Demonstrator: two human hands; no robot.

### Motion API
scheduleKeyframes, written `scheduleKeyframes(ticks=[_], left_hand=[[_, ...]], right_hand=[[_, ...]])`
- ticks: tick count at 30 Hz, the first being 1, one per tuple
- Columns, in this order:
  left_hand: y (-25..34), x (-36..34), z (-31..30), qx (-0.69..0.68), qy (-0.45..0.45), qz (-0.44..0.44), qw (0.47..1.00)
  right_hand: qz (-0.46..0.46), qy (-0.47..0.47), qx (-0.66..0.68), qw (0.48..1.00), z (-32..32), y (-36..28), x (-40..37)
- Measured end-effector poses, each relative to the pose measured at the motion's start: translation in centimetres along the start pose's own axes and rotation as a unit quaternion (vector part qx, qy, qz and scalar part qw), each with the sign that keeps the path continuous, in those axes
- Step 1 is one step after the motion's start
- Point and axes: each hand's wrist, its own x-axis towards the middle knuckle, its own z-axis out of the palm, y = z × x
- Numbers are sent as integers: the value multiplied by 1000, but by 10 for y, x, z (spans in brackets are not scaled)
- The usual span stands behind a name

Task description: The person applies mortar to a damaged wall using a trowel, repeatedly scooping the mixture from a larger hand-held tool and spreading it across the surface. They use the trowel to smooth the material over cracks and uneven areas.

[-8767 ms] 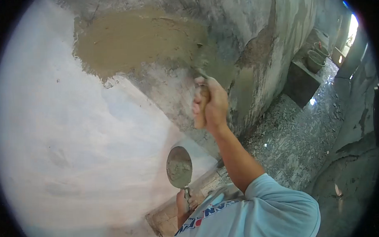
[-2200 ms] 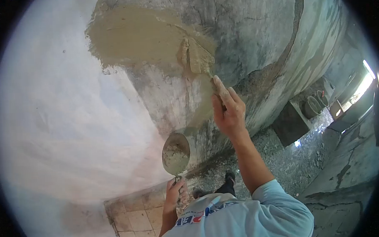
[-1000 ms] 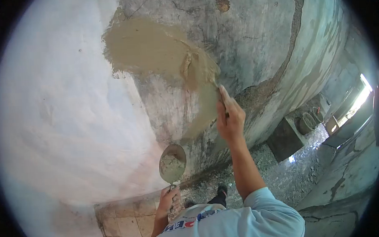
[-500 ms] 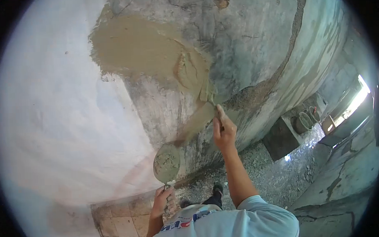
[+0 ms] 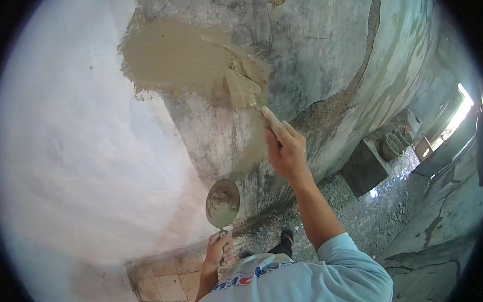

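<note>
My right hand [image 5: 286, 147] is wrapped round the handle of a trowel [image 5: 243, 89], whose mortar-coated blade lies against the wall. Around and left of that blade spreads a patch of wet brown mortar [image 5: 169, 55], with a thicker ridge near the blade. Lower down, my left hand [image 5: 218, 248] grips the handle of a round, pan-like scoop [image 5: 222, 203] with some mortar in it. The scoop is upright in front of the wall's lower part.
Bare grey wall [image 5: 312, 52] with cracks lies right of the mortar, white wall [image 5: 93, 156] to the left. Rubble [image 5: 382, 220] covers the floor. A dark block [image 5: 363, 169] and buckets [image 5: 391, 147] stand at the right; floor tiles [image 5: 164, 287] show below.
My right hand and the trowel have moved up and slightly left over the mortar, and more of the blade shows. The scoop in my left hand has shifted slightly right and up.
</note>
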Motion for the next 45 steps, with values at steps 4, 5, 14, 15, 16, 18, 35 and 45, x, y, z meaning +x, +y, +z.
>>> scheduleKeyframes(ticks=[4,5,14,15,16,18,35,45], left_hand=[[3,-1,4,-7,16,4,1000],[-1,2,-2,-14,19,3,1000],[10,1,-3,5,35,19,999],[9,0,-1,2,29,19,999],[9,0,0,1,23,20,1000],[10,0,-2,1,17,18,1000],[6,4,-1,-22,31,-9,999],[4,-10,-22,1,81,-27,996]], right_hand=[[-55,52,9,997,35,10,-6],[-45,48,13,998,41,14,-13],[29,7,44,999,50,46,-91],[41,3,52,998,48,46,-98],[54,1,60,997,45,45,-104],[55,-4,37,998,37,43,-111],[-9,93,21,995,70,-24,3],[-14,118,17,993,81,14,-37]])
